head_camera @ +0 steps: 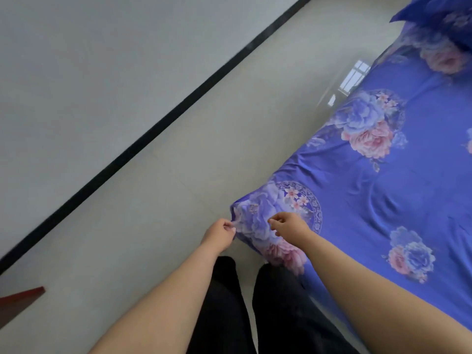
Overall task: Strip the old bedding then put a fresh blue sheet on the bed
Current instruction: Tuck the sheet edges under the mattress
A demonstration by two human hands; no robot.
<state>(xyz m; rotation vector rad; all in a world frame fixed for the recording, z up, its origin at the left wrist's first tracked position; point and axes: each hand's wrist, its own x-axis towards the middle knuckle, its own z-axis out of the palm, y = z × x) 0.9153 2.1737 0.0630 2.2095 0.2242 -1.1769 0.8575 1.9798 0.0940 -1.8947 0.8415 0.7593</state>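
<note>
We pinch the sheet [383,180] at the bed's near corner: left hand [221,235] on the corner edge, right hand [290,227] just beside it on top. The sheet's length runs away rightward from our fingers [231,227].

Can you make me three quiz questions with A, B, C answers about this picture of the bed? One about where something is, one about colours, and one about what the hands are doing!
1. Where are the two hands?
A. At the corner of the bed
B. On the pillow
C. On the floor

2. What colour is the sheet?
A. Plain white
B. Blue with pink flowers
C. Green stripes

3. What is the left hand doing?
A. Hanging loose
B. Lying flat
C. Pinching the sheet

Answers: 1 A, the left hand and right hand meet at the near corner. 2 B, the sheet is blue with pink flowers. 3 C, its fingertips pinch the cloth's edge.
</note>
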